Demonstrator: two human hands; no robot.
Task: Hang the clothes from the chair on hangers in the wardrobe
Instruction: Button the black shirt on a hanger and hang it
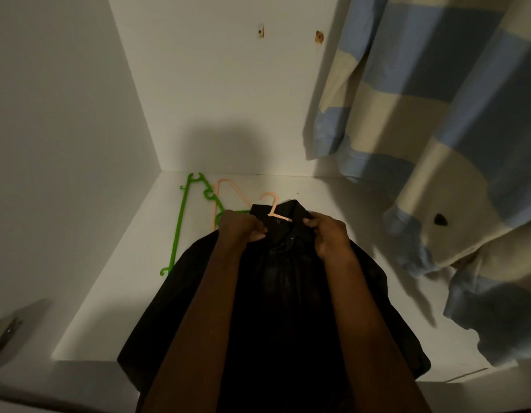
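A black shirt (276, 293) lies on the white wardrobe floor (115, 293) with a peach hanger (274, 208) inside its collar, the hook sticking out past the neck. My left hand (239, 229) pinches the left side of the collar. At the right side of the collar my right hand (328, 236) grips the fabric. Both forearms run up from the bottom of the view over the shirt.
A green hanger (180, 228) and another peach hanger (225, 189) lie on the floor behind the shirt at the left. A blue and cream striped garment (437, 129) hangs at the right. White wardrobe walls stand at the back and left; a metal hinge (5, 335) shows bottom left.
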